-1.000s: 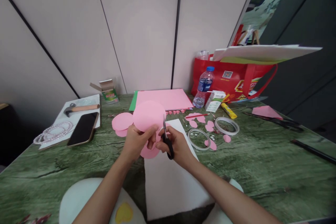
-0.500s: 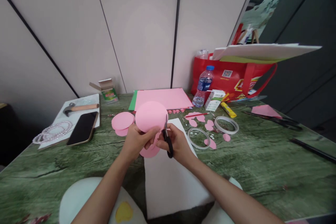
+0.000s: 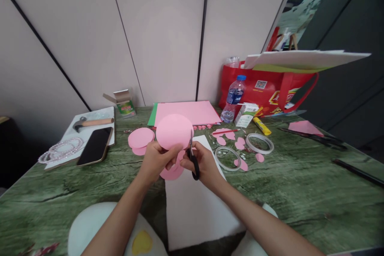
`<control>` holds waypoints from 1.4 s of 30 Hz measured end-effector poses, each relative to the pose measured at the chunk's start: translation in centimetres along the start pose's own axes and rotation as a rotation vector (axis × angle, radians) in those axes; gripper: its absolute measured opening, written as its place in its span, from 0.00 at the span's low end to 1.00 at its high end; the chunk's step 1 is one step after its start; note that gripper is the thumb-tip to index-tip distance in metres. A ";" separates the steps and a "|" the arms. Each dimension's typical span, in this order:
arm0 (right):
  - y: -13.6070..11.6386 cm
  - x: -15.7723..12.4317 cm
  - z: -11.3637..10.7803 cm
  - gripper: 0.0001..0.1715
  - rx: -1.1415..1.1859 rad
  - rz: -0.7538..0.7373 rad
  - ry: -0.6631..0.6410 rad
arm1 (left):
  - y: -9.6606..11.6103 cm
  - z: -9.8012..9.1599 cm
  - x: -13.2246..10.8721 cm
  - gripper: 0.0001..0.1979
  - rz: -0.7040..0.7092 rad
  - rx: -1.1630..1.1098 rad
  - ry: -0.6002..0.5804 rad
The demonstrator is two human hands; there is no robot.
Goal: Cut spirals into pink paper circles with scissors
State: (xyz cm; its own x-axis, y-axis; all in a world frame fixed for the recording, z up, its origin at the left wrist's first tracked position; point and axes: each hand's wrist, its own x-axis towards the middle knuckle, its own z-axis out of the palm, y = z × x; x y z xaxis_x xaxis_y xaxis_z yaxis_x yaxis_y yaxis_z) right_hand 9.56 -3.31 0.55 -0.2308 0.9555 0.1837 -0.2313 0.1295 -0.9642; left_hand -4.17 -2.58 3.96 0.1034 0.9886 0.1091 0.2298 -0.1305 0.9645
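A round piece of pink paper (image 3: 175,131) is pinched between the thumb and fingers of my left hand (image 3: 159,160). My right hand (image 3: 204,165) grips black-handled scissors (image 3: 195,166), whose blades point up along the paper circle's right edge. Below my hands, more pink paper (image 3: 172,173) lies partly hidden over a white sheet (image 3: 198,212). To the left, pink paper circles (image 3: 141,138) lie overlapped on the table.
Behind my hands lies a stack of pink sheets (image 3: 189,112). Tape rolls (image 3: 259,144), small pink cut-outs (image 3: 240,143), a glue stick (image 3: 262,126) and a water bottle (image 3: 234,98) are on the right. A phone (image 3: 95,146) and a hammer (image 3: 94,122) lie left.
The paper circle has tilted up very slightly against the scissor blades. Both hands keep their grips, and the whole view has shifted a little.
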 end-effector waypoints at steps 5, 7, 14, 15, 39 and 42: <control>0.0 0.0 0.1 0.22 0.015 0.010 0.011 | -0.1 -0.1 0.1 0.18 -0.003 -0.002 0.009; 0.1 0.0 0.1 0.22 0.015 0.015 0.016 | -0.1 -0.1 0.1 0.18 -0.004 -0.014 0.013; 0.3 0.0 0.0 0.21 0.020 0.020 0.026 | -0.3 -0.1 0.2 0.19 -0.006 -0.032 0.004; 0.3 0.0 0.0 0.21 0.018 0.021 0.031 | -0.4 -0.1 0.2 0.19 -0.003 -0.039 0.005; 0.3 -0.2 0.2 0.23 0.009 0.008 -0.016 | -0.1 0.1 0.0 0.19 -0.004 -0.023 -0.025; 0.2 -0.2 0.2 0.23 -0.007 -0.045 -0.010 | -0.6 0.1 0.0 0.18 -0.001 -0.004 -0.025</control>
State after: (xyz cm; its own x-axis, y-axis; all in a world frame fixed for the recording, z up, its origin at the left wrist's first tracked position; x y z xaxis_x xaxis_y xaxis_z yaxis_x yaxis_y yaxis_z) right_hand 9.36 -3.53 0.41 -0.2300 0.9459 0.2287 -0.2355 0.1739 -0.9562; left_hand -4.25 -2.46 3.34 0.1277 0.9866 0.1016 0.2265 -0.1287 0.9655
